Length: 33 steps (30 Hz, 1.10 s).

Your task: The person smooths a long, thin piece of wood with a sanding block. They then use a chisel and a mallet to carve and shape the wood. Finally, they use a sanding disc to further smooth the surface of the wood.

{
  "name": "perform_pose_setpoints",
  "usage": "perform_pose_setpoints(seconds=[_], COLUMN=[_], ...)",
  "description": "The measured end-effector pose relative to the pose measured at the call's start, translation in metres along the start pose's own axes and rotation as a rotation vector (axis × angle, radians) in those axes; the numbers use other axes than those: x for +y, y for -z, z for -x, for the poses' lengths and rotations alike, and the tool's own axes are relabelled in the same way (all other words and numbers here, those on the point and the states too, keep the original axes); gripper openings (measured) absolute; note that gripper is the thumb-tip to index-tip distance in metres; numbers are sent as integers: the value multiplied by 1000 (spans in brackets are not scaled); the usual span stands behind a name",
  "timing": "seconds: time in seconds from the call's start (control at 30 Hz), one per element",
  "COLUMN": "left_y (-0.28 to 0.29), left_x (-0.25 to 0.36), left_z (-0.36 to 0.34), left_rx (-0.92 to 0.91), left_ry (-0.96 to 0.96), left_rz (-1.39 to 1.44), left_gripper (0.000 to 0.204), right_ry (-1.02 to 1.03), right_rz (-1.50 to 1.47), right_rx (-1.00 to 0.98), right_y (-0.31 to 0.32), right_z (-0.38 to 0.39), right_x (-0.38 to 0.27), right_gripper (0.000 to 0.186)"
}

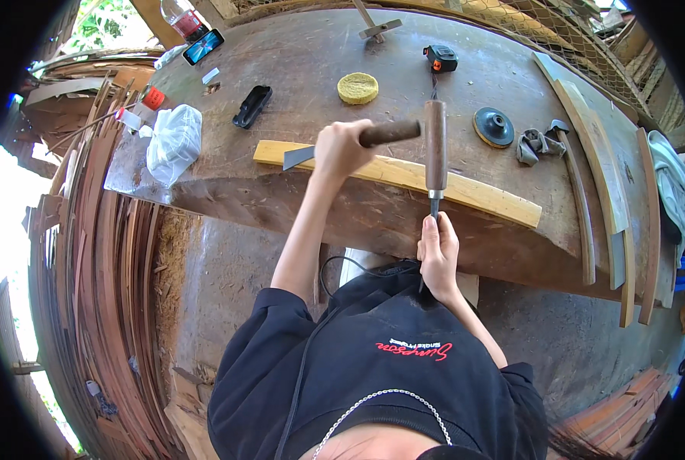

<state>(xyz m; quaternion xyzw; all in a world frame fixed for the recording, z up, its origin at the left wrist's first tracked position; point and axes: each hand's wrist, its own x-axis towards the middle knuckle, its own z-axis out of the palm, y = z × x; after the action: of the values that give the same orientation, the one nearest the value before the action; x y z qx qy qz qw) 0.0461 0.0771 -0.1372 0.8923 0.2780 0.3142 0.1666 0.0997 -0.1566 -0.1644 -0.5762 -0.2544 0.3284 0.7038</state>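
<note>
My left hand (342,151) is closed around a chisel, its dark brown wooden handle (390,133) pointing right. The chisel's flat, wide metal blade (298,158) sticks out on the left, above a pale yellow wooden strip (484,202) that lies along the bench's near edge. In my right hand (439,257) is a second chisel, gripped by its narrow metal shank. Its brown wooden handle (436,146) points away from me, passing in front of the strip. The thin tip shows below my fingers, close to my dark shirt.
On the bench (304,69) sit a yellow round sponge (358,88), a black tray-like case (252,106), a black-and-orange device (440,58), a round backing pad (494,126) and grey cloth (538,146). A plastic bag (175,146) and phone (203,47) are left; long wooden strips (599,161), right.
</note>
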Motion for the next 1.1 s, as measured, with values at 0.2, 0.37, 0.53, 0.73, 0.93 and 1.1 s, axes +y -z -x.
perform_pose_setpoints(seconds=[0.2,0.37,0.53,0.73,0.93,1.1], left_y=[8,8,10,6,12,27], left_x=[-9,-8,-22,-22,-31,-21], left_z=[-2,-6,-4,-8,-7,-8], left_rx=[15,5,37,10,85,112], left_ry=[-14,2,1,-3,21,46], left_rz=[12,-2,-59,-49,-62,-30], left_gripper=[16,14,16,17,16,17], right_ry=[242,195,21,366,44,79], right_rz=[-198,-240,-38,-338,197,-74], right_rx=[219,83,72,281,-11,253], right_y=[13,-7,3,-4,-7,24], right_z=[-15,-9,-6,-16,0,-6], right_x=[-23,-5,0,-11,25,-26], right_gripper=[25,24,24,24,26,23])
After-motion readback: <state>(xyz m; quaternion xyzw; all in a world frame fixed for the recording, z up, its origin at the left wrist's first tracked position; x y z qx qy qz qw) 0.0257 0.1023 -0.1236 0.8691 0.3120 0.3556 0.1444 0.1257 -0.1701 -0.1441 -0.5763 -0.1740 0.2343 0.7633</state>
